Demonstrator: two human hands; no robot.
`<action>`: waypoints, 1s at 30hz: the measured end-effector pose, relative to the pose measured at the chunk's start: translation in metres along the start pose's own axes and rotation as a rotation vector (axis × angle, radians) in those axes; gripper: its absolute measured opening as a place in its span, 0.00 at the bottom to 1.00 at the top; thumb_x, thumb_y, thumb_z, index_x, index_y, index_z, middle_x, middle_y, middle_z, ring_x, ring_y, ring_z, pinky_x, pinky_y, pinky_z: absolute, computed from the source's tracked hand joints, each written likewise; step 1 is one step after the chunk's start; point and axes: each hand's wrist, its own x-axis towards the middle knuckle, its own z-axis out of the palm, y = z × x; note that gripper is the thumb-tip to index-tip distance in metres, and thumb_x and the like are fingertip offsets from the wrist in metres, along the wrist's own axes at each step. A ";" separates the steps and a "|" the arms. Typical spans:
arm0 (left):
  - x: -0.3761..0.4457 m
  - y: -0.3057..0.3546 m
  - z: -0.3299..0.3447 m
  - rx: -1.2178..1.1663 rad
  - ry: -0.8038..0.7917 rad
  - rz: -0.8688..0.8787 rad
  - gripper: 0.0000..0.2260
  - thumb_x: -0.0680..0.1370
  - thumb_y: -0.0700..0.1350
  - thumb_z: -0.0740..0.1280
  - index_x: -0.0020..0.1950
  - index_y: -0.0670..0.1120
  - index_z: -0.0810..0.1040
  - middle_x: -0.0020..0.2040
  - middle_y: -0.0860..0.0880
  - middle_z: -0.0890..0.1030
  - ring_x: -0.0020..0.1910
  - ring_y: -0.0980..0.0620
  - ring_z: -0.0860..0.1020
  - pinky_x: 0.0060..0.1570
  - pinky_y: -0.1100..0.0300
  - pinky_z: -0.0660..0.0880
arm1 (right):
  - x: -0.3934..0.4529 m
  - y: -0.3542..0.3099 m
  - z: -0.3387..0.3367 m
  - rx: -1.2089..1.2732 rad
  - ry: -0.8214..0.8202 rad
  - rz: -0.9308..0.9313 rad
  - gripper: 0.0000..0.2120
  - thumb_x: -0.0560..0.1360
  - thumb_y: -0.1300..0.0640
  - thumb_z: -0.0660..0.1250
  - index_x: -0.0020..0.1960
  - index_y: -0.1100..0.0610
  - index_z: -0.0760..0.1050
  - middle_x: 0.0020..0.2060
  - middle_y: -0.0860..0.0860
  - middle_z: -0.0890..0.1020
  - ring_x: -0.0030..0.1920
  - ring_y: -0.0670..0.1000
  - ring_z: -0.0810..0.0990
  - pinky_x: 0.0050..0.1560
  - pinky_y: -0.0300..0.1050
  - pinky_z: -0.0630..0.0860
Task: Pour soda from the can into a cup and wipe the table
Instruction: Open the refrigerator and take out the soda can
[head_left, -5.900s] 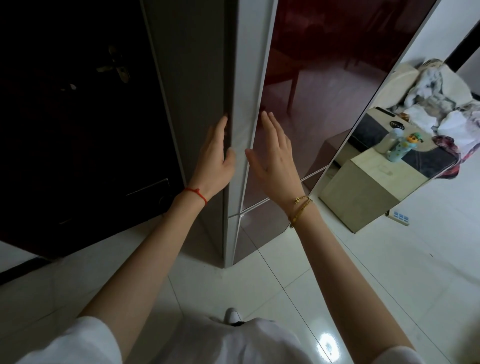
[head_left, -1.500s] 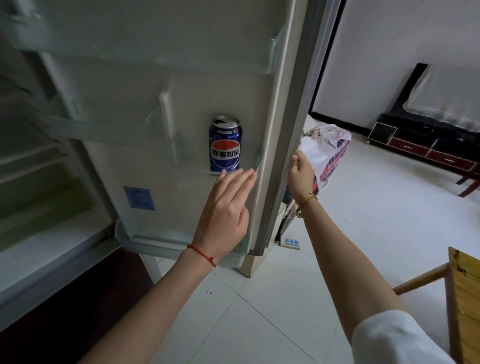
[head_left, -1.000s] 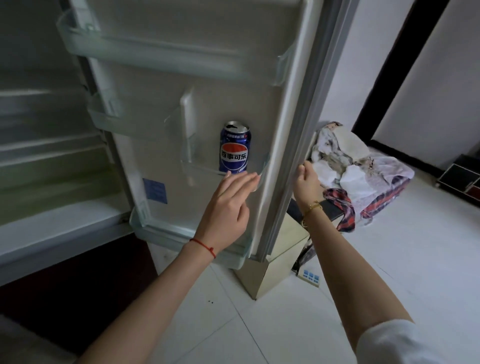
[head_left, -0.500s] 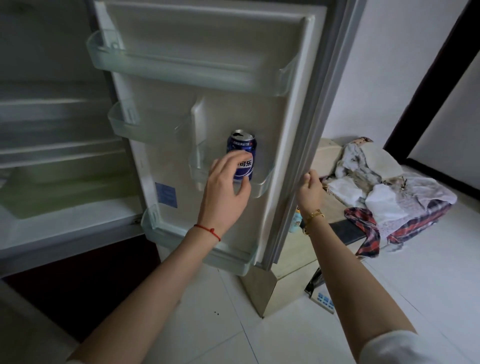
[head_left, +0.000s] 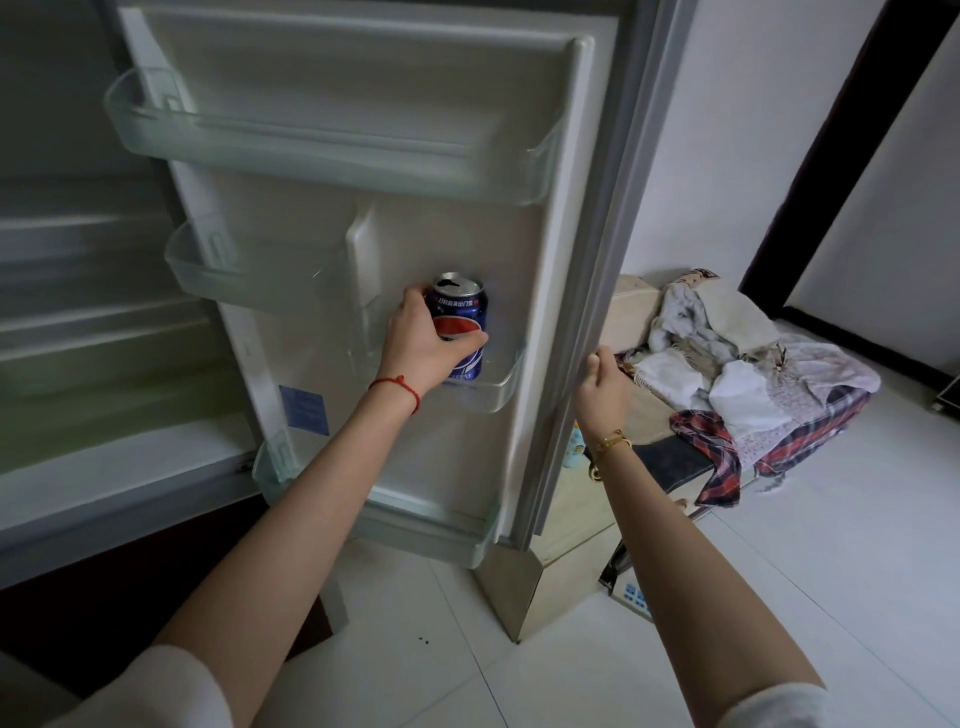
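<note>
Fingers of the left hand (head_left: 421, 340) are now wrapping round the can (head_left: 461, 327); half a second ago they were only reaching its side, and a second ago the hand was hanging flat in front of the bin. The can is standing upright in the small door bin (head_left: 488, 387) at the right edge of the fridge door (head_left: 467, 218), its base still inside the bin wall. The right hand (head_left: 600, 384) is holding the door's outer edge with curled fingers, as it was before, keeping the door open.

That grip is, I judge, putting the fetching step close to done: the can is waiting to be lifted clear of the bin, while pouring and wiping are both still ahead. No cup or table is showing.

Writing: the can is blue with the red, white and blue Pepsi globe and a line of small white Chinese characters near the top, too small to read surely. A blue sticker (head_left: 304, 410) on the door liner is unreadable.
</note>
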 end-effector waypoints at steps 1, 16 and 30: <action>0.000 0.001 0.000 0.001 -0.003 -0.008 0.32 0.66 0.49 0.80 0.64 0.40 0.71 0.63 0.44 0.78 0.61 0.46 0.77 0.55 0.61 0.71 | 0.000 0.000 -0.001 -0.001 -0.003 -0.002 0.10 0.83 0.60 0.51 0.44 0.57 0.65 0.31 0.46 0.67 0.30 0.44 0.64 0.31 0.38 0.59; -0.029 0.015 -0.020 -0.306 0.142 0.073 0.29 0.65 0.45 0.81 0.63 0.47 0.74 0.52 0.57 0.79 0.47 0.67 0.78 0.53 0.63 0.78 | -0.009 -0.006 -0.005 -0.001 -0.033 0.027 0.11 0.83 0.59 0.51 0.43 0.57 0.64 0.31 0.47 0.68 0.30 0.44 0.65 0.30 0.35 0.60; -0.100 0.016 -0.062 -0.404 0.149 0.078 0.27 0.65 0.45 0.81 0.62 0.50 0.76 0.56 0.54 0.81 0.53 0.62 0.80 0.46 0.72 0.75 | -0.045 -0.014 -0.014 -0.032 0.007 0.010 0.11 0.81 0.61 0.52 0.42 0.61 0.67 0.33 0.51 0.70 0.32 0.48 0.66 0.35 0.45 0.63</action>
